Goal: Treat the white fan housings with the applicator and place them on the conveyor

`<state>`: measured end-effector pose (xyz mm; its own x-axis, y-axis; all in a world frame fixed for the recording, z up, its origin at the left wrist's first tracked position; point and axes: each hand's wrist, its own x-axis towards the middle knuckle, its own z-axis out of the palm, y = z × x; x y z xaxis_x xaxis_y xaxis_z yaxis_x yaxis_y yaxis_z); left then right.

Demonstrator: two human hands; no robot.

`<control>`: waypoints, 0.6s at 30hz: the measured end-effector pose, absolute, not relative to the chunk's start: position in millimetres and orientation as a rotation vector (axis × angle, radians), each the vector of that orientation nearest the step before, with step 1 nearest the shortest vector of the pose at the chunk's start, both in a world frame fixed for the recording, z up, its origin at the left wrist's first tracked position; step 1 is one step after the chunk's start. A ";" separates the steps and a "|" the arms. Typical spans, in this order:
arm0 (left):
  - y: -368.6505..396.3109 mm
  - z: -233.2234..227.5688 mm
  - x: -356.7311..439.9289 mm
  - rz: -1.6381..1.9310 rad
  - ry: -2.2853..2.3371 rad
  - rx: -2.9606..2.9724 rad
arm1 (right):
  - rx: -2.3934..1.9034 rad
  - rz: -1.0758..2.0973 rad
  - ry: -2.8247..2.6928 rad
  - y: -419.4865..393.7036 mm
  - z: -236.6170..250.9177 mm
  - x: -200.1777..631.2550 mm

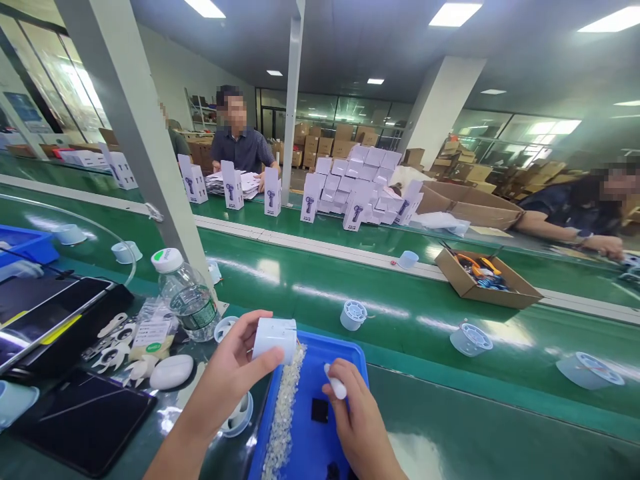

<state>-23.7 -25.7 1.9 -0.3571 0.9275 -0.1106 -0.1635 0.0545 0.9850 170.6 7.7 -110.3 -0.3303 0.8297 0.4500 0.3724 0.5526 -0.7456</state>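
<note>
My left hand (233,363) grips a pale blue cylindrical plastic housing (275,339), tilted on its side above the left edge of a blue tray (357,357). Over the tray's right side, my right hand (356,407) is closed around a short white rod-shaped piece (337,385) with rounded ends; its exact kind I cannot make out. Small clear pieces (283,420) lie heaped along the tray's left side. A black square piece (320,411) rests on the tray floor. Below my left hand, another pale blue housing (243,420) is partly hidden by my wrist.
A water bottle (187,297), a phone (83,420) and a white rounded case (171,372) are at left. More housings (471,339) sit on the green conveyor belt (305,293). A carton of tools (485,280) stands right. Two people work beyond, near white boxes (357,207).
</note>
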 end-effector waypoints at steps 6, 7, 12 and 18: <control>-32.7 -0.6 -28.1 1.492 1.420 0.779 | -1.089 0.774 -1.673 3.2 -105.7 180.3; -33.1 -1.3 -28.2 1.512 1.403 0.764 | -1.101 0.799 -1.646 1.3 -103.9 180.7; -31.9 -4.9 -26.4 1.598 1.191 0.599 | -1.085 0.868 -1.663 -5.2 -98.8 169.7; -29.4 -14.5 -26.2 1.587 0.912 0.477 | -0.879 0.834 -1.562 -16.7 -94.1 150.5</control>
<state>-26.2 -29.4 -14.5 -0.2320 0.9561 -0.1793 -0.6361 -0.0097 0.7716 150.5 -16.7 -94.1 -0.1187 0.8777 0.4642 0.1029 0.4759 -0.8735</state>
